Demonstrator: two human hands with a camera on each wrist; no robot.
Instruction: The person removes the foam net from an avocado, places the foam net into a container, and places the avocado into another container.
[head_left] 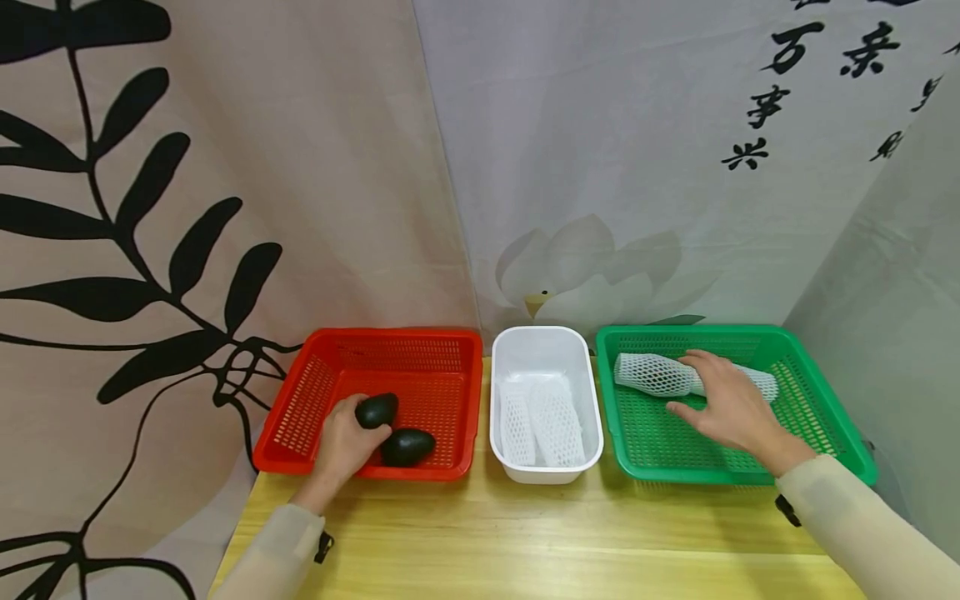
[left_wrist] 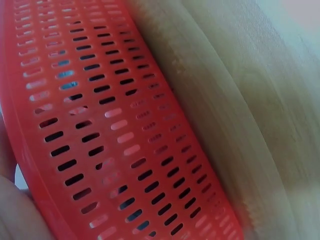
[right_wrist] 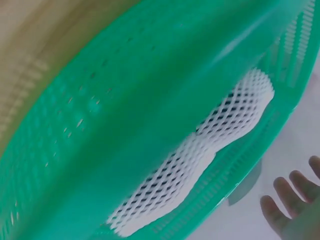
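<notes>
In the red basket (head_left: pixel 457 400), my left hand (head_left: pixel 347 442) pinches a dark green avocado (head_left: pixel 377 410) between thumb and fingers. A second avocado (head_left: pixel 407 448) lies on the basket floor just below it. Over the green basket (head_left: pixel 697 462), my right hand (head_left: pixel 727 408) has its fingers extended beside white foam net sleeves (head_left: pixel 652 375). The sleeves lie end to end along the basket's back and bulge round; what fills them is hard to see. In the right wrist view, spread fingers (right_wrist: pixel 290 200) stand apart from the netting (right_wrist: pixel 200 150).
Between the baskets stands a white plastic bin (head_left: pixel 546 477) holding flat foam net sleeves (head_left: pixel 557 425). All three containers rest on a wooden table (head_left: pixel 525 533). A printed cloth curtain (head_left: pixel 337 167) hangs close behind them.
</notes>
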